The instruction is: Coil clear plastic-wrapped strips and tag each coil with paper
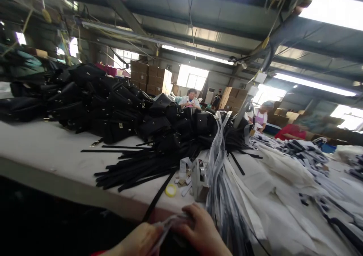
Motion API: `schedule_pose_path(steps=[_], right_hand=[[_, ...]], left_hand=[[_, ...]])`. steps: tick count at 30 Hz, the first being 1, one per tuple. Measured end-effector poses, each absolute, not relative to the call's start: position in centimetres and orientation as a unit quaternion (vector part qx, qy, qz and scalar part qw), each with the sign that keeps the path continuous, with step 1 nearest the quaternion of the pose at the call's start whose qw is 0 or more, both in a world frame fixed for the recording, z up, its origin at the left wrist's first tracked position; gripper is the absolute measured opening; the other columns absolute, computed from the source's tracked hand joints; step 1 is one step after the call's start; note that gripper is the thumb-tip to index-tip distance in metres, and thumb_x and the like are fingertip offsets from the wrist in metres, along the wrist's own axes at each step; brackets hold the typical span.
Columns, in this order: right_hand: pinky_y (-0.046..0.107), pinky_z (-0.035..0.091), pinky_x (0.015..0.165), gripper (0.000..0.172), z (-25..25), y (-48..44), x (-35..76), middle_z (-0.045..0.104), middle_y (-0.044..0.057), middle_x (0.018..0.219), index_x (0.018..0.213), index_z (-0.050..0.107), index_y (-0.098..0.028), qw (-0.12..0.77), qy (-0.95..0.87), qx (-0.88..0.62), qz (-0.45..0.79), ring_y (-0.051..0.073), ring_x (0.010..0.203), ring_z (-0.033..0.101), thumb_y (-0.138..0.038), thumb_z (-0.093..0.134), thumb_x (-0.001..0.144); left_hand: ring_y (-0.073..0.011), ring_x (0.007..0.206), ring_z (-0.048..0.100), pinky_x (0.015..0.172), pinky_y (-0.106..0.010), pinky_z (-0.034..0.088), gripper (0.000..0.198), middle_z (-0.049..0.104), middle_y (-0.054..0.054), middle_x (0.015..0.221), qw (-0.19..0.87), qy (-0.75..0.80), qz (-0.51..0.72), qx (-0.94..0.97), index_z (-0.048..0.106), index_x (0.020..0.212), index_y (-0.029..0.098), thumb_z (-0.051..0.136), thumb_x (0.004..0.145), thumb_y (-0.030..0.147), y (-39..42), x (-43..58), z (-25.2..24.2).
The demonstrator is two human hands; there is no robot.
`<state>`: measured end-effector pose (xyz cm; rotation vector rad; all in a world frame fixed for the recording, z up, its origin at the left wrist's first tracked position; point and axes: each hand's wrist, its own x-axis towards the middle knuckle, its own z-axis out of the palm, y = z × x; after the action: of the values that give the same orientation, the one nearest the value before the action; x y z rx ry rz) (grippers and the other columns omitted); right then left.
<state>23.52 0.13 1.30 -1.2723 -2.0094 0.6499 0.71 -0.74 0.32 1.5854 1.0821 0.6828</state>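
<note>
At the table's front edge, my left hand (138, 241) is closed on a crumpled clear plastic sleeve (172, 221). My right hand (202, 229) has its fingers curled on the other end of the same sleeve. A black strap (160, 195) runs from the table down to just behind my hands; whether it enters the sleeve cannot be made out. Right of my right hand hangs a thick bundle of plastic-wrapped straps (222, 195). A tape dispenser (198, 178) stands just beyond my hands, with a yellow tape roll (170, 190) to its left.
Loose black straps (133, 169) lie across the white table (65, 146). Behind them rises a big heap of black bags (96, 101). White sheeting (272, 195) and wrapped pieces cover the right side. Several people (189, 100) are farther back, near stacked cartons (153, 78).
</note>
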Motion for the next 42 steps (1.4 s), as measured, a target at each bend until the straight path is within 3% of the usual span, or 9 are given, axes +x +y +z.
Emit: schedule_pose_path(steps=[4,9,14,17,23,29,33,37,42], right_hand=[[0.042,0.048,0.089,0.043,1.3,0.4,22.4,0.068,0.010,0.105,0.115,0.066,-0.019,0.314,-0.776,-0.461,0.293,0.028,0.099,0.061,-0.034,0.072,0.075],[0.027,0.045,0.063,0.035,-2.7,1.1,19.8,0.060,0.000,0.069,0.099,0.068,-0.013,0.300,-0.670,-0.429,0.527,0.013,0.062,0.052,-0.045,0.065,0.083],[0.024,0.042,0.058,0.047,-2.7,-1.4,16.7,0.037,-0.008,0.051,0.097,0.066,-0.013,0.259,-0.546,-0.290,0.742,0.007,0.047,0.035,-0.056,0.050,0.091],[0.026,0.043,0.059,0.038,-0.3,-1.9,16.5,0.031,-0.009,0.050,0.097,0.064,-0.016,0.265,-0.484,-0.210,0.807,0.007,0.044,0.030,-0.051,0.051,0.092],[0.026,0.044,0.061,0.036,0.0,0.8,20.6,0.041,-0.008,0.051,0.088,0.063,-0.016,0.271,-0.557,-0.330,0.713,0.007,0.044,0.036,-0.050,0.055,0.088],[0.028,0.043,0.074,0.038,-2.0,2.1,21.9,0.066,0.006,0.082,0.080,0.068,-0.016,0.166,-0.823,-0.434,0.326,0.018,0.080,0.058,-0.049,0.054,0.091],[0.028,0.043,0.060,0.063,-3.5,0.7,19.2,0.058,0.002,0.064,0.091,0.066,-0.016,0.227,-0.752,-0.427,0.448,0.015,0.059,0.053,-0.067,0.031,0.093],[0.029,0.045,0.050,0.092,-4.8,-1.3,15.9,0.055,0.004,0.059,0.100,0.065,-0.013,0.346,-0.564,-0.445,0.603,0.016,0.051,0.051,-0.078,0.001,0.086],[0.028,0.047,0.067,0.056,-2.7,-1.5,17.0,0.066,0.006,0.085,0.106,0.063,-0.017,0.394,-0.667,-0.449,0.446,0.019,0.076,0.060,-0.066,0.040,0.091]], left_hand=[[-0.0083,0.026,0.025,0.033,-0.024,0.035,0.080,0.029,0.006,0.030,0.738,0.419,0.287,0.443,0.061,0.057,0.015,0.025,0.080,0.083,-0.9,0.5,3.7],[-0.0053,0.029,0.023,0.038,-0.019,0.035,0.065,0.024,0.009,0.035,0.783,0.327,0.421,0.321,0.061,0.068,0.012,0.027,0.096,0.059,1.8,-0.5,7.9],[-0.0136,0.053,0.050,0.065,-0.032,0.051,0.067,0.048,0.002,0.058,0.521,0.401,0.548,0.517,0.061,0.097,0.010,0.024,0.093,0.064,3.4,1.1,6.8],[-0.0245,0.076,0.058,0.084,-0.043,0.047,0.067,0.058,-0.008,0.072,0.279,0.473,0.457,0.699,0.062,0.089,0.012,0.032,0.086,0.072,3.7,1.8,4.0],[-0.0266,0.072,0.060,0.073,-0.038,0.045,0.056,0.065,-0.013,0.075,0.181,0.467,0.179,0.847,0.061,0.072,0.016,0.038,0.087,0.065,2.9,0.2,1.5],[-0.0148,0.036,0.043,0.044,-0.027,0.036,0.069,0.044,0.000,0.038,0.558,0.453,-0.004,0.696,0.061,0.058,0.018,0.031,0.085,0.075,2.3,-1.7,1.4],[-0.0097,0.028,0.026,0.038,-0.025,0.037,0.072,0.028,0.007,0.031,0.808,0.327,0.120,0.476,0.062,0.061,0.015,0.031,0.084,0.075,1.7,-1.7,0.5],[-0.0064,0.027,0.019,0.040,-0.023,0.044,0.072,0.022,0.009,0.031,0.882,0.221,0.264,0.323,0.065,0.064,0.012,0.032,0.088,0.071,0.5,-0.1,-0.5],[-0.0055,0.028,0.030,0.046,-0.022,0.050,0.060,0.030,0.009,0.033,0.871,0.205,0.349,0.279,0.069,0.070,0.010,0.046,0.089,0.062,-0.8,0.6,-1.7]])
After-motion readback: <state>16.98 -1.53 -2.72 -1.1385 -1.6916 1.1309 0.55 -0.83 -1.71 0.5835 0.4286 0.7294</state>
